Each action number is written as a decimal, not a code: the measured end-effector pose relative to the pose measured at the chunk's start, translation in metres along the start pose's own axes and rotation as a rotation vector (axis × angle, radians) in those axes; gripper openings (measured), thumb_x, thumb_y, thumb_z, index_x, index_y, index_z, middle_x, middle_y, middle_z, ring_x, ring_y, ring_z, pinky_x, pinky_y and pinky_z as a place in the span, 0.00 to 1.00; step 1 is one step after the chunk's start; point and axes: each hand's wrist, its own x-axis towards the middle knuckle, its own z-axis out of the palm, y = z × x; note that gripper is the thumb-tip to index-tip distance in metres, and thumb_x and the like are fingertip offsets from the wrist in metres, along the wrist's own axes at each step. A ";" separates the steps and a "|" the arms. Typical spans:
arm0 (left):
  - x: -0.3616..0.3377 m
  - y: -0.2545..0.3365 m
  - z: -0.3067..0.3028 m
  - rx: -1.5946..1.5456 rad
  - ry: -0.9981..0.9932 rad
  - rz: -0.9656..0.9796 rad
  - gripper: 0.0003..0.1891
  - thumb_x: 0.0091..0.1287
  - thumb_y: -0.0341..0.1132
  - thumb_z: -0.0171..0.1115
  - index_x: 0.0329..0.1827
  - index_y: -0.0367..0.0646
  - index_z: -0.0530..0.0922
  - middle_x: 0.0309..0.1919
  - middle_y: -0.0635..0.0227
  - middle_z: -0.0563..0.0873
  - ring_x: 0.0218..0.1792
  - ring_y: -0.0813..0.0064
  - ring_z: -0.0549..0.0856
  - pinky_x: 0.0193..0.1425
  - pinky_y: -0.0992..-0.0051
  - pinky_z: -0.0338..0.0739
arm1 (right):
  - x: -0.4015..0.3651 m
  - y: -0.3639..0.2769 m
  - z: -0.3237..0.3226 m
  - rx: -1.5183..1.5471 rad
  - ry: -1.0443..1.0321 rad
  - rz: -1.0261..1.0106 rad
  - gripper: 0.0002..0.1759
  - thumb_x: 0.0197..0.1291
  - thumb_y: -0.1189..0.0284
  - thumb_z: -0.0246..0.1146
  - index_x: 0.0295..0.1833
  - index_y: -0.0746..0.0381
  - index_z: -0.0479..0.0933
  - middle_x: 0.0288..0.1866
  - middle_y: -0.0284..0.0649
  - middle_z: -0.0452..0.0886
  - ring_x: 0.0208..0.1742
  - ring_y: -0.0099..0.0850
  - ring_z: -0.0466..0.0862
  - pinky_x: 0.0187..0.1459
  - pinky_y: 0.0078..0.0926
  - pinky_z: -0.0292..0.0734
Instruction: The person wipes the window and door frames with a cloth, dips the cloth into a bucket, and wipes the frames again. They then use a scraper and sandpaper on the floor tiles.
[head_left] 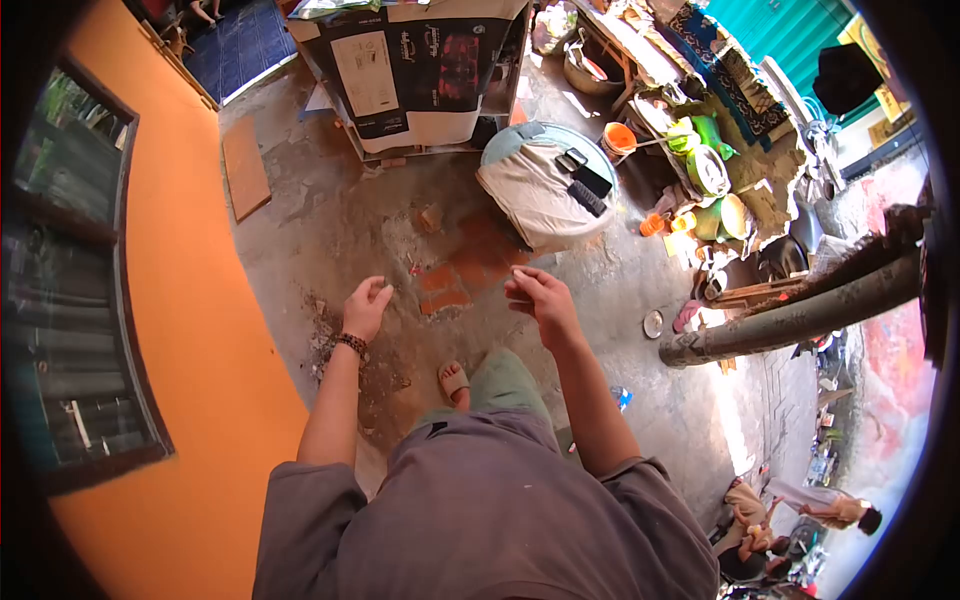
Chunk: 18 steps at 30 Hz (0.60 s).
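Note:
My left hand (367,308) hangs in the air over the concrete floor, a beaded bracelet (351,345) on its wrist. Its thumb stands a little away from the fingers, and nothing shows between them. My right hand (542,302) is also raised, fingers loosely bent and the index finger reaching forward, with no object visible in it. Just beyond it is a round table (497,150) partly covered by a cream cloth (525,195). On top lie a black phone-like slab (592,178), a small dark-framed item (571,160) and a dark ridged item (587,198). Neither hand touches these.
An orange wall (190,300) with a window runs along the left. A large printed box (425,75) stands ahead. Right of the table are an orange bucket (618,140), green containers and a cluttered bench. A thick post (790,315) slants in at right; people (750,530) are at lower right.

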 end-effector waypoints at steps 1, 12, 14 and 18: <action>0.016 0.011 0.001 -0.132 -0.017 0.026 0.19 0.61 0.40 0.63 0.51 0.37 0.76 0.36 0.65 0.84 0.38 0.77 0.82 0.44 0.77 0.75 | 0.021 -0.006 0.004 -0.003 0.001 0.007 0.14 0.61 0.67 0.61 0.48 0.64 0.76 0.35 0.34 0.81 0.35 0.22 0.80 0.36 0.20 0.75; 0.145 0.001 -0.019 -0.199 0.047 -0.148 0.18 0.59 0.38 0.66 0.48 0.36 0.77 0.34 0.64 0.84 0.37 0.77 0.82 0.43 0.76 0.76 | 0.355 -0.162 0.090 -0.512 0.139 -0.635 0.13 0.56 0.67 0.63 0.41 0.65 0.80 0.31 0.38 0.83 0.31 0.23 0.81 0.35 0.23 0.75; 0.180 0.037 -0.032 -0.209 0.109 -0.101 0.19 0.58 0.38 0.67 0.48 0.37 0.77 0.34 0.63 0.84 0.36 0.73 0.83 0.43 0.75 0.77 | 0.384 -0.209 0.118 -0.630 0.191 -0.728 0.13 0.55 0.67 0.63 0.42 0.65 0.81 0.32 0.40 0.84 0.31 0.26 0.83 0.35 0.25 0.76; 0.283 0.107 -0.069 0.358 0.219 0.339 0.23 0.49 0.36 0.69 0.50 0.41 0.75 0.47 0.52 0.79 0.51 0.56 0.77 0.55 0.61 0.70 | 0.455 -0.268 0.157 -0.874 0.210 -0.793 0.13 0.55 0.65 0.61 0.41 0.62 0.81 0.32 0.43 0.84 0.35 0.36 0.84 0.41 0.31 0.76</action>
